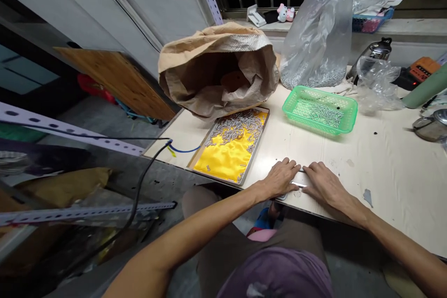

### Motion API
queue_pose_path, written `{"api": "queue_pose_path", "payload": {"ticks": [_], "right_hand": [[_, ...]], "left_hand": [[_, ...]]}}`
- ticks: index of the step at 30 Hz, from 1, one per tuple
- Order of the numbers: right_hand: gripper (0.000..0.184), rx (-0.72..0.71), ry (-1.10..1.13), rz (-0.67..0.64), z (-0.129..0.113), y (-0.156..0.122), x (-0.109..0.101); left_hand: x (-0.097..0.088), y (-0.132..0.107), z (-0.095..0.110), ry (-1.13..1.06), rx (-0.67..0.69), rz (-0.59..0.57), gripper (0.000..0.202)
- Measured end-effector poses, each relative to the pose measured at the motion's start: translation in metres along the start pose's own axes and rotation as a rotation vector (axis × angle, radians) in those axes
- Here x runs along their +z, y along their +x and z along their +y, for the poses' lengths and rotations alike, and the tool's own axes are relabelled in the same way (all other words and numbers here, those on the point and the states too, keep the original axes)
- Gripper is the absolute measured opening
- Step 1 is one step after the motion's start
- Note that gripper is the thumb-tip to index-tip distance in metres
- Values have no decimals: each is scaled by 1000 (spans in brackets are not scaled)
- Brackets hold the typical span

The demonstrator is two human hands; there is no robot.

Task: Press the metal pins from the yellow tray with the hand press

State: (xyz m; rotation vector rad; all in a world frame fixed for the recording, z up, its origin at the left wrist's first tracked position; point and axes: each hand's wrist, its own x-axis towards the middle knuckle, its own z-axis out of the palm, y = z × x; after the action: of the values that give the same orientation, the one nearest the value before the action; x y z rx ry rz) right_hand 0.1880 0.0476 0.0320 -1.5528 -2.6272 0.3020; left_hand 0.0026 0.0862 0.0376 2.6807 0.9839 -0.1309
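At the table's front edge, a flat silvery piece (pixel 301 179) lies between my two hands, its ends covered by my fingers. My left hand (pixel 282 178) is closed on its left end, and my right hand (pixel 323 184) is closed on its right end. The exact kind of piece cannot be made out. To the left of my hands is a shallow tray (pixel 244 178) lined with yellow cloth (pixel 220 160). Small metal screws (pixel 232 128) are heaped at its far end, with a few along the right side.
A large brown paper sack (pixel 216 74) lies open behind the tray. Beyond my hands stands a green plastic basket (pixel 319 128) with small metal parts. A clear bag (pixel 317 32) of similar parts, a metal mug (pixel 431 125) and a black cable (pixel 139 186) are also around.
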Motion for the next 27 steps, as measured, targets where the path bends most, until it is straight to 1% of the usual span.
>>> {"api": "queue_pose_path", "payload": {"ticks": [2,5,6,8,9,11,12,14,16,17,19,20,22,23,25,27], "right_hand": [[30,31,-33,-16,-7,1,0],[5,79,-67,-36,-17,4,4],[4,91,-69,-40,-19,5,6],[12,106,-63,-40,-21,6,9],[13,108,-62,-35,-21,6,9],[8,96,-66,-17,-16,8,7],[7,80,-68,-9,-12,9,5],[25,42,-72,-1,-2,11,0],[42,1,-66,-16,8,14,-3],[45,-15,-57,-30,12,15,-3],[41,-30,-43,-48,20,18,-3],[35,-30,-38,-48,23,20,-2],[23,-19,-29,-24,27,27,-3],[21,-11,-21,-6,29,31,-4],[24,11,-13,21,31,42,-8],[25,35,-47,18,28,52,-13]], "left_hand": [[2,-1,2,-6,-18,0,43],[5,-1,6,-25,-82,-12,25],[6,-1,7,-30,-102,-17,20],[8,0,9,-40,-128,-15,17],[9,1,10,-44,-132,-8,17],[15,0,11,-52,-141,39,19],[20,-1,12,-56,-152,88,22],[35,-6,15,-65,-163,241,29],[53,-11,20,-72,-120,412,33],[62,-14,23,-73,-76,479,34],[75,-19,30,-72,-3,565,34],[79,-21,33,-72,19,588,33],[82,-23,39,-79,35,604,30],[81,-24,41,-87,36,601,27],[76,-25,42,-112,27,580,24],[71,-26,43,-140,11,556,23]]}}
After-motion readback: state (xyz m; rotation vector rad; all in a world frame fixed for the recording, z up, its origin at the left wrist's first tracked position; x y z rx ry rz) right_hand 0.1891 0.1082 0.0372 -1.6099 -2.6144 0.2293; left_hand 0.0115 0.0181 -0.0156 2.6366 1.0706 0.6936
